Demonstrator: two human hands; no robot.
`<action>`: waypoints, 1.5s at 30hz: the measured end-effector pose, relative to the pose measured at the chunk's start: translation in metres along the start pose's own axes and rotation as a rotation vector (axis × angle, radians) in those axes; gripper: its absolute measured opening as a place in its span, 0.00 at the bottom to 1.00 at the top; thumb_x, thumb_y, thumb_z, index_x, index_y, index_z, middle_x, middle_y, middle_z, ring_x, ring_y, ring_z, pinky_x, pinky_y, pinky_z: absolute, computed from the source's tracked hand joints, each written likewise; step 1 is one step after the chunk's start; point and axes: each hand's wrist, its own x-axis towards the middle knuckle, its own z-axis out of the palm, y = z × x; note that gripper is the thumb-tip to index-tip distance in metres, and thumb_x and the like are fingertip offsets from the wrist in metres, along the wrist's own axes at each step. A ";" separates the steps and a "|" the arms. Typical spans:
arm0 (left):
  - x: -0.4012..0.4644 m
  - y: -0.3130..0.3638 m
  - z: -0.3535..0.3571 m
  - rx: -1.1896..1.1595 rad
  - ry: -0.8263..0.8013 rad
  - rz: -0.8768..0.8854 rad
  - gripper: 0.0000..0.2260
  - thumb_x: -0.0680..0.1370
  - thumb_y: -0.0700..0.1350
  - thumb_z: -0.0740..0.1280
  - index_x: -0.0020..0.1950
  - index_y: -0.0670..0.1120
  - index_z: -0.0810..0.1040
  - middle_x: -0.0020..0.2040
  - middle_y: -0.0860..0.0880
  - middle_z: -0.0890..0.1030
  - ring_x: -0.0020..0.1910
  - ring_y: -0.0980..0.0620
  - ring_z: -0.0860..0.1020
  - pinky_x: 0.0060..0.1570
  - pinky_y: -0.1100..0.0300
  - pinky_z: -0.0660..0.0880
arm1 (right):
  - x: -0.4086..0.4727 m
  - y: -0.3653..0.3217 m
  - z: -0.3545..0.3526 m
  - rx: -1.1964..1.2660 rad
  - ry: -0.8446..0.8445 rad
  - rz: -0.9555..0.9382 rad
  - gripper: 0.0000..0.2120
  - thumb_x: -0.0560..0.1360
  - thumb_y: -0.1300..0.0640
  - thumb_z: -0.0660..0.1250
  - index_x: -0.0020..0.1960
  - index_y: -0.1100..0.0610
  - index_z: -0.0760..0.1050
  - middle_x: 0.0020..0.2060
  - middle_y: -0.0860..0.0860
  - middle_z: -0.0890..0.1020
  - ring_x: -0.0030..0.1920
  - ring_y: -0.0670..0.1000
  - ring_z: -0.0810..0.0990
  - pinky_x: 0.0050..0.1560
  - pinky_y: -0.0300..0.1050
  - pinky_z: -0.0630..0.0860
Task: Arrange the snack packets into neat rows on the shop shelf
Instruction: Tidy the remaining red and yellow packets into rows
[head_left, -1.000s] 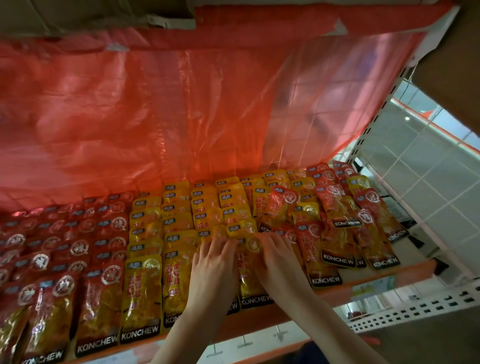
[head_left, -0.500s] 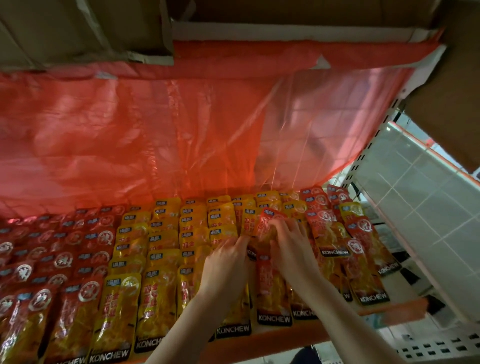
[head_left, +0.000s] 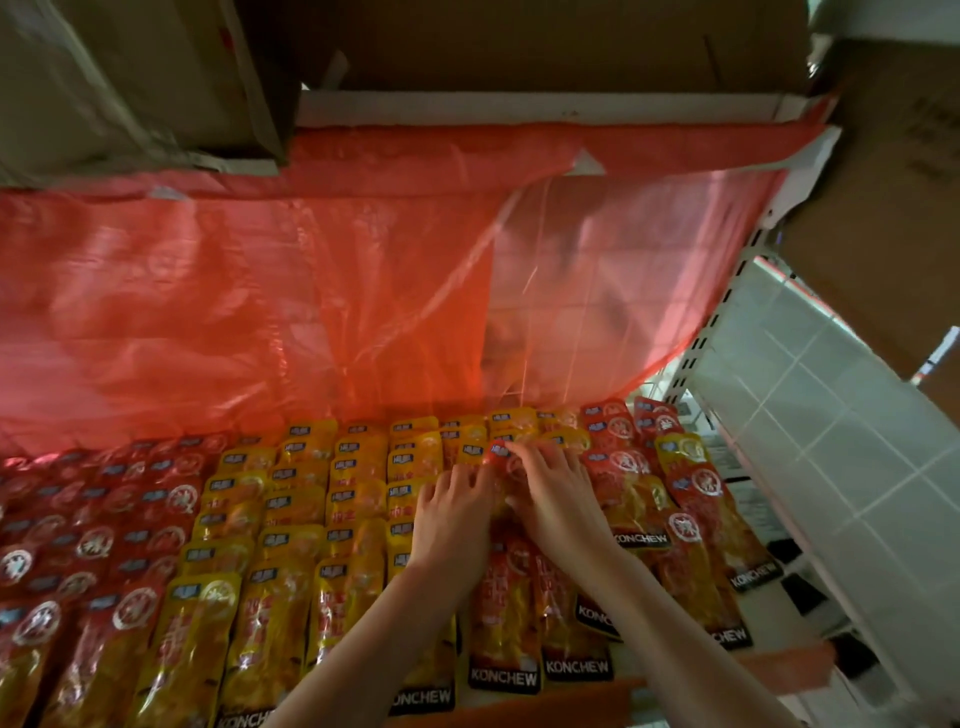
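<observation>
Left hand (head_left: 453, 519) and right hand (head_left: 553, 499), fingers loosely spread, press flat on a red packet (head_left: 501, 460); slide it squarely into its row, edges aligned with neighbours.

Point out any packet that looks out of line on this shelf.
One red packet sits among the yellow packets, under the fingertips of both the left hand and right hand. The right-side red packets lie askew.
</observation>
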 end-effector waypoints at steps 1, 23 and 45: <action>0.000 0.000 0.001 -0.015 0.002 -0.013 0.28 0.78 0.42 0.61 0.74 0.49 0.52 0.68 0.49 0.67 0.68 0.47 0.65 0.67 0.52 0.62 | 0.001 0.001 0.000 0.052 0.060 -0.038 0.25 0.73 0.63 0.67 0.69 0.52 0.66 0.61 0.51 0.71 0.63 0.55 0.69 0.63 0.49 0.66; -0.012 0.035 -0.027 -0.993 0.095 -0.103 0.06 0.76 0.38 0.66 0.47 0.50 0.76 0.44 0.54 0.81 0.42 0.61 0.80 0.40 0.67 0.77 | -0.026 0.019 -0.045 1.143 0.141 0.391 0.13 0.77 0.56 0.63 0.61 0.53 0.67 0.48 0.49 0.79 0.44 0.39 0.81 0.40 0.35 0.77; -0.034 0.022 -0.004 -0.003 -0.172 0.037 0.29 0.76 0.62 0.59 0.73 0.52 0.58 0.69 0.54 0.66 0.69 0.53 0.63 0.67 0.55 0.59 | -0.051 0.074 -0.023 0.160 0.352 0.358 0.23 0.75 0.56 0.67 0.66 0.64 0.68 0.58 0.57 0.76 0.60 0.56 0.72 0.57 0.41 0.64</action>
